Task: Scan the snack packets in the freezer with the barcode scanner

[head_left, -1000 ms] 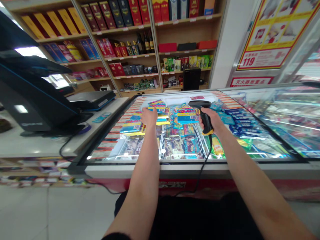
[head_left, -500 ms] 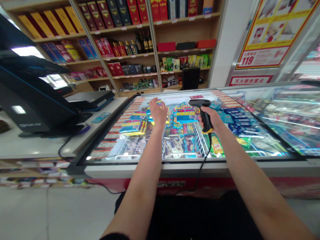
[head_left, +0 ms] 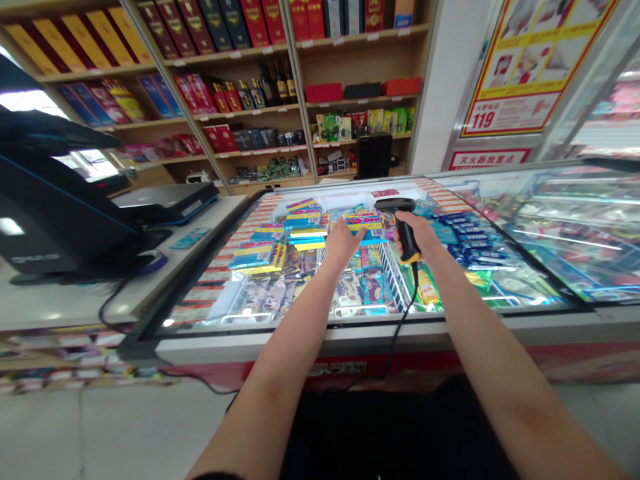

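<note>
My right hand (head_left: 419,235) is wrapped round the handle of a black and yellow barcode scanner (head_left: 409,235), whose cable hangs down over the freezer's front. My left hand (head_left: 344,243) reaches over the glass top with its thumb stretched to the right, apart from the fingers. It is at the left end of a blue and yellow packet (head_left: 374,231), partly covering it; whether they touch I cannot tell. Left of this hand is a stack of similar packets (head_left: 306,233), and further left lies another stack (head_left: 257,255).
Through the glass of the chest freezer (head_left: 210,343), wire baskets (head_left: 394,277) and blue wrapped packs (head_left: 473,237) show. On the left counter stand a black checkout machine (head_left: 65,200) and a flat black device (head_left: 165,200). Shelves (head_left: 250,113) with boxes and bottles line the back.
My left hand has moved right, from the stack of packets to the single packet near the scanner. The right hand still holds the scanner. The view has shifted slightly.
</note>
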A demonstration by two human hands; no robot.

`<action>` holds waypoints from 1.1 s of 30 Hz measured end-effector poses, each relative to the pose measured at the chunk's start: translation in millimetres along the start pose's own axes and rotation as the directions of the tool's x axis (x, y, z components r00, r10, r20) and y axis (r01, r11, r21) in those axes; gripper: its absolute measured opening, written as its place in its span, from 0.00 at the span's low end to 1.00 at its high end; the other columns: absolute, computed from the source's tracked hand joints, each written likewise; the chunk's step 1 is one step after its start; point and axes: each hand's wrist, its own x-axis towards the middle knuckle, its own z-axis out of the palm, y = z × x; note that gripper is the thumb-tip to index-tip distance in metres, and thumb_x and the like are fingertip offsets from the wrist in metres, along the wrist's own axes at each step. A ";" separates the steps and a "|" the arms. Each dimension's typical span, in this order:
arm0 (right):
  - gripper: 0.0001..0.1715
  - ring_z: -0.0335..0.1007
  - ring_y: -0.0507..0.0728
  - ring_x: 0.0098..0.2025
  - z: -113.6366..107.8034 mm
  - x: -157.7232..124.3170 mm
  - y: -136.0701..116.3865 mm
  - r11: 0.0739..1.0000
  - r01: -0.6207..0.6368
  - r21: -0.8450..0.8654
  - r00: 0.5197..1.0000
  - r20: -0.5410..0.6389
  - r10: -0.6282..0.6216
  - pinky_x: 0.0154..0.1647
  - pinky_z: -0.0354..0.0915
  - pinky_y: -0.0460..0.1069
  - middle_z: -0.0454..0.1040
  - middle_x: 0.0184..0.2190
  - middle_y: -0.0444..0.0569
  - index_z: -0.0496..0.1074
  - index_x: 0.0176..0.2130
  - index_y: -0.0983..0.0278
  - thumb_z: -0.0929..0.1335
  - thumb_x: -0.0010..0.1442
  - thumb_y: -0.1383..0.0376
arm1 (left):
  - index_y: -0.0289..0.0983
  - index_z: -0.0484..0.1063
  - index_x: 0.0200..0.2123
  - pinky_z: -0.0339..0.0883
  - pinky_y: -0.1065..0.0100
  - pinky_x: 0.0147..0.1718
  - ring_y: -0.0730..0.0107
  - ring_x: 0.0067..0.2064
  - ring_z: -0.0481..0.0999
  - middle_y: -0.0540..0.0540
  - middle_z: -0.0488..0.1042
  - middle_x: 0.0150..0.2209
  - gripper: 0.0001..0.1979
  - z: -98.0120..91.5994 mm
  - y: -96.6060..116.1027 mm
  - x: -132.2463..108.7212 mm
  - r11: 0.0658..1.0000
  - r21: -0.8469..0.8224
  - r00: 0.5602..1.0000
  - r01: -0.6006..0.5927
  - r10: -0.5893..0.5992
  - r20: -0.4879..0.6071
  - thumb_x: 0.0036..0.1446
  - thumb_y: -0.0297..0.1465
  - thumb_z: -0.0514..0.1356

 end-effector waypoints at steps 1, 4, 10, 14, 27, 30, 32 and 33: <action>0.15 0.63 0.52 0.13 0.2 -0.1 -0.1 1.000 -0.001 -0.002 1.000 -0.001 0.001 0.10 0.61 0.46 0.70 0.17 0.45 0.68 0.29 0.63 0.71 0.56 0.54 | 0.33 0.67 0.52 0.65 0.59 0.49 0.47 0.54 0.74 0.30 0.75 0.49 0.28 -0.1 -1.2 1.2 1.000 0.000 0.999 0.020 -0.020 0.039 0.58 0.49 0.59; 0.15 0.63 0.52 0.13 0.7 -0.8 -0.4 1.000 -0.006 -0.002 1.000 -0.002 0.006 0.10 0.60 0.46 0.70 0.16 0.45 0.68 0.29 0.63 0.71 0.55 0.54 | 0.33 0.71 0.46 0.66 0.59 0.45 0.45 0.50 0.76 0.30 0.77 0.44 0.30 0.2 -5.7 7.3 0.997 0.015 0.991 0.070 -0.071 0.114 0.56 0.54 0.58; 0.16 0.63 0.52 0.13 0.7 -1.8 0.4 1.000 -0.013 -0.003 1.000 0.003 0.013 0.10 0.60 0.46 0.70 0.16 0.45 0.67 0.29 0.62 0.72 0.54 0.54 | 0.36 0.74 0.37 0.66 0.63 0.40 0.51 0.46 0.78 0.34 0.79 0.40 0.24 -5.7 -11.5 14.4 0.993 0.021 0.984 0.114 -0.116 0.133 0.56 0.53 0.57; 0.15 0.63 0.52 0.13 0.6 -2.2 0.5 1.000 -0.007 -0.010 1.000 0.001 0.007 0.10 0.60 0.46 0.70 0.16 0.45 0.68 0.28 0.62 0.71 0.55 0.54 | 0.37 0.73 0.37 0.65 0.64 0.39 0.53 0.46 0.78 0.36 0.79 0.40 0.21 -12.0 -9.0 11.7 0.993 -0.006 0.988 0.115 -0.114 0.101 0.57 0.49 0.57; 0.16 0.63 0.52 0.13 1.6 -5.5 -0.6 1.000 -0.021 -0.019 0.999 0.026 0.021 0.09 0.60 0.45 0.70 0.16 0.45 0.68 0.29 0.63 0.71 0.56 0.53 | 0.38 0.67 0.42 0.72 0.67 0.31 0.67 0.31 0.79 0.47 0.76 0.32 0.07 -1.7 -11.9 20.7 0.816 -0.548 0.980 0.182 -0.194 0.037 0.64 0.35 0.55; 0.16 0.63 0.52 0.13 2.1 -6.1 0.0 0.999 -0.024 -0.034 0.998 0.049 0.025 0.09 0.61 0.45 0.70 0.16 0.45 0.67 0.29 0.63 0.70 0.57 0.54 | 0.38 0.65 0.44 0.73 0.68 0.31 0.69 0.31 0.78 0.49 0.75 0.31 0.06 -0.4 -12.3 21.8 0.743 -0.649 0.976 0.162 -0.216 -0.004 0.65 0.33 0.55; 0.15 0.63 0.52 0.12 2.8 -6.9 -0.1 0.999 -0.022 -0.040 0.998 0.052 0.024 0.08 0.61 0.45 0.70 0.16 0.45 0.67 0.29 0.63 0.70 0.57 0.55 | 0.38 0.64 0.43 0.74 0.68 0.31 0.71 0.31 0.77 0.50 0.73 0.31 0.06 0.4 -12.6 22.4 0.707 -0.690 0.975 0.158 -0.222 -0.005 0.64 0.32 0.55; 0.15 0.63 0.52 0.12 3.3 -7.5 -0.4 0.999 -0.022 -0.041 0.998 0.055 0.024 0.08 0.61 0.45 0.70 0.16 0.45 0.68 0.29 0.63 0.70 0.57 0.55 | 0.38 0.64 0.43 0.75 0.68 0.30 0.71 0.30 0.77 0.51 0.72 0.30 0.06 0.7 -13.0 22.7 0.695 -0.701 0.974 0.160 -0.226 -0.002 0.64 0.31 0.55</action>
